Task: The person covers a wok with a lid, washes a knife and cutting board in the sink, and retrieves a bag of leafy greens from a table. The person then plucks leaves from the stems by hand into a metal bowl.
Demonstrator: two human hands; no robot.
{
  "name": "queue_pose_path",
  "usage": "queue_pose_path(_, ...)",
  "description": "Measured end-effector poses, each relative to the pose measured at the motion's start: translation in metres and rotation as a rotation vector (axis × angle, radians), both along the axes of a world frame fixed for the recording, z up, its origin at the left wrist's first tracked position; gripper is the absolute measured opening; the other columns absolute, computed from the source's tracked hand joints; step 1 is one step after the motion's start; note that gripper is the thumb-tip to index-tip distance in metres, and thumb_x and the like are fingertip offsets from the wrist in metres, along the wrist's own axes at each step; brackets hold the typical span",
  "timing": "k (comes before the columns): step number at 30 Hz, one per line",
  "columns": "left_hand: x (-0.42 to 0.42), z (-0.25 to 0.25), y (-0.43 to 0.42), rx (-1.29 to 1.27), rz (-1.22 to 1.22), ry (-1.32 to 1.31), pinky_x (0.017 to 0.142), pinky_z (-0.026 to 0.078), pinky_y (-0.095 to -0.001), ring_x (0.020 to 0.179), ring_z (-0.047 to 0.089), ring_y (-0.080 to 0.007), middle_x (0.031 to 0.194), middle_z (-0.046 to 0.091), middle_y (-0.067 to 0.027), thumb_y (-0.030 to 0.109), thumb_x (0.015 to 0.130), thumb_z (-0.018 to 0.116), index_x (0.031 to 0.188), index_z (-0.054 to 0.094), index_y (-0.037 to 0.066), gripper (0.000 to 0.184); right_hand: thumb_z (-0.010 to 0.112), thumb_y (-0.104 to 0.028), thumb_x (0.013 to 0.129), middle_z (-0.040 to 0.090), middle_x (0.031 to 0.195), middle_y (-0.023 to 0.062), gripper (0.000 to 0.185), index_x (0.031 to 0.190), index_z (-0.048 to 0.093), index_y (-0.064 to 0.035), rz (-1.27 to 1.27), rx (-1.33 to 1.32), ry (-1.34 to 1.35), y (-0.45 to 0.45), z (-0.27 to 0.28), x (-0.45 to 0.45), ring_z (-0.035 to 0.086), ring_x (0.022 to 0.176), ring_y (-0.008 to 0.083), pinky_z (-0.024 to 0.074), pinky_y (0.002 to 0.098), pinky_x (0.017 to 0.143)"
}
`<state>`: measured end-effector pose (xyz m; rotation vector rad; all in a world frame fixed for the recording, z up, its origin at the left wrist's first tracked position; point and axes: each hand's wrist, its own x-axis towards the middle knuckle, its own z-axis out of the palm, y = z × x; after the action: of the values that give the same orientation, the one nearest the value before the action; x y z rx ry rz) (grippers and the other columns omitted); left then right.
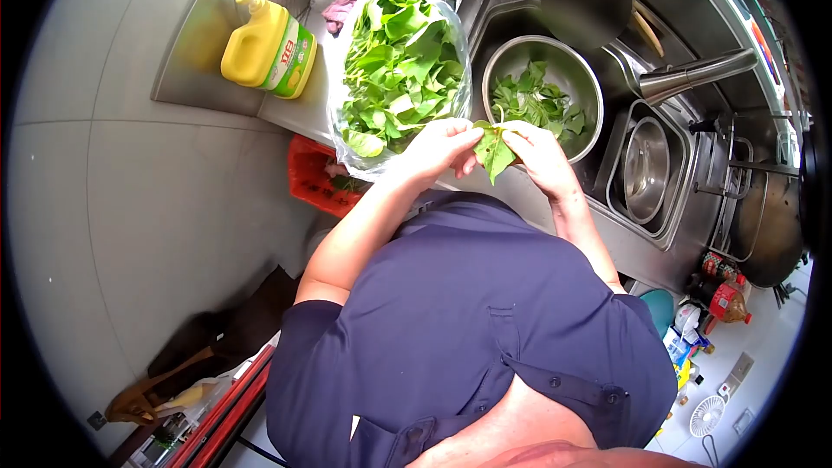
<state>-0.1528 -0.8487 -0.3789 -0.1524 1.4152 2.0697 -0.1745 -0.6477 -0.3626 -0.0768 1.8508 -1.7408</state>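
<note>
Between my two hands is a green leaf (494,154) on a thin stem, held in front of my body at the counter edge. My left hand (442,146) is closed, its thumb and fingers pinching the leaf's stem from the left. From the other side my right hand (539,154) also pinches the leafy sprig, fingertips close to the left ones. A clear plastic bag full of leafy greens (403,65) stands just left of my hands. Beyond my right hand, a steel bowl (589,78) sits in the sink with picked leaves (533,104) inside.
A yellow detergent jug (269,48) stands on the counter at left. Below the counter hangs a red plastic bag (316,178). A second sink basin at right holds a smaller steel bowl (646,169), near the faucet (698,76). A pink cloth (341,10) lies behind the greens.
</note>
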Motion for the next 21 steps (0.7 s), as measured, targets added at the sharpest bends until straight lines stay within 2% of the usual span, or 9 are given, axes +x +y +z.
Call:
queue_pose_path(7, 0.005, -0.001, -0.003, 0.020, 0.072, -0.053, 0.046, 0.037, -0.0211, 0.049, 0.046, -0.0080, 0.065, 0.056, -0.0019, 0.025, 0.096, 0.051, 0.079, 0.054, 0.007, 0.025, 0.048, -0.016, 0.094, 0.066, 0.090, 0.0086, 0.028, 0.109, 0.062, 0.0025, 0.034, 0.040, -0.019, -0.004, 0.005, -0.002, 0.063, 0.077, 0.0140, 0.0532, 0.0270, 0.068)
queue_pose_path(10, 0.006, -0.006, -0.008, -0.061, 0.029, 0.019, 0.047, 0.037, -0.0210, 0.050, 0.046, -0.0075, 0.065, 0.055, -0.0010, 0.024, 0.096, 0.051, 0.079, 0.054, 0.007, 0.024, 0.049, -0.017, 0.094, 0.066, 0.092, 0.0072, 0.027, 0.110, 0.062, 0.0004, 0.055, 0.043, -0.026, -0.006, 0.004, -0.003, 0.063, 0.078, 0.0129, 0.0530, 0.0266, 0.068)
queue_pose_path(21, 0.012, -0.012, -0.018, -0.012, 0.053, 0.042, 0.049, 0.039, -0.0213, 0.053, 0.048, -0.0075, 0.069, 0.056, -0.0009, 0.022, 0.095, 0.051, 0.080, 0.055, 0.005, 0.022, 0.049, -0.015, 0.092, 0.066, 0.094, 0.0090, 0.027, 0.111, 0.062, -0.0002, 0.070, -0.023, -0.063, -0.013, 0.005, -0.003, 0.064, 0.076, 0.0147, 0.0537, 0.0269, 0.065)
